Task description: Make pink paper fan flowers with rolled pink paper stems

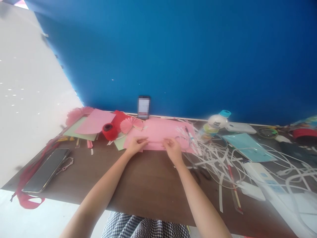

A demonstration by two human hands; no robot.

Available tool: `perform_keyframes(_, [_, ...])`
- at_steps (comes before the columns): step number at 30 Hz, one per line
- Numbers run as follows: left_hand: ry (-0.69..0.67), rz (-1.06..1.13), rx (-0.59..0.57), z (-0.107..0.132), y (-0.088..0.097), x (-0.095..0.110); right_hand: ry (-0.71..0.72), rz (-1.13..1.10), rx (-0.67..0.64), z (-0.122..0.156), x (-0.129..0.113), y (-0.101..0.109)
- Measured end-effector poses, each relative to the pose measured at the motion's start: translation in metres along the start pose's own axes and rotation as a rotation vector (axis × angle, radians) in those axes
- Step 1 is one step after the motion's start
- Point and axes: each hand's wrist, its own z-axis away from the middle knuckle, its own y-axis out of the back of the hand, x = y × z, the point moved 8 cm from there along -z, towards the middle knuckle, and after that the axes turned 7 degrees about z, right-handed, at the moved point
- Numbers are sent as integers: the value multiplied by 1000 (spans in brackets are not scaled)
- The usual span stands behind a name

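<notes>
Pink paper point(163, 129) lies on the brown table in front of me. My left hand point(135, 145) is closed, with thumb and fingers pinching the left part of a narrow folded-looking piece of the paper near its front edge. At the other end of that narrow piece, my right hand point(172, 149) pinches it too. Whether this piece is separate from the sheet underneath, I cannot tell. A pink pleated paper fan point(131, 124) rests just beyond my left hand. Close to my right hand are a pen point(190, 135) and dark-handled scissors point(203, 172), partly covered by paper strips.
A phone point(143, 107) leans against the blue wall, and another phone point(47, 170) lies at left. A red ribbon roll point(109, 132) sits beside coloured sheets. To the right are a bottle point(215, 124), white paper strips point(213, 157), cables, a teal packet point(249, 147) and a power strip point(264, 178).
</notes>
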Motion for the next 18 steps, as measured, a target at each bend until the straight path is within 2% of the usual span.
perform_keyframes(4, [-115, -202, -54, 3, -10, 9, 5, 5, -12, 1, -6, 1])
perform_keyframes(8, [-132, -168, -63, 4, -15, 13, -50, -189, -2, 2, -5, -5])
perform_keyframes(12, [-165, -94, -91, 8, -24, 17, -97, -298, -106, 6, -1, -25])
perform_keyframes(14, [-143, -55, -123, 10, -29, 15, -108, -283, -120, 7, 2, -29])
perform_keyframes(18, [-45, 27, -159, 12, -35, 8, -140, -281, -65, 7, 8, -25])
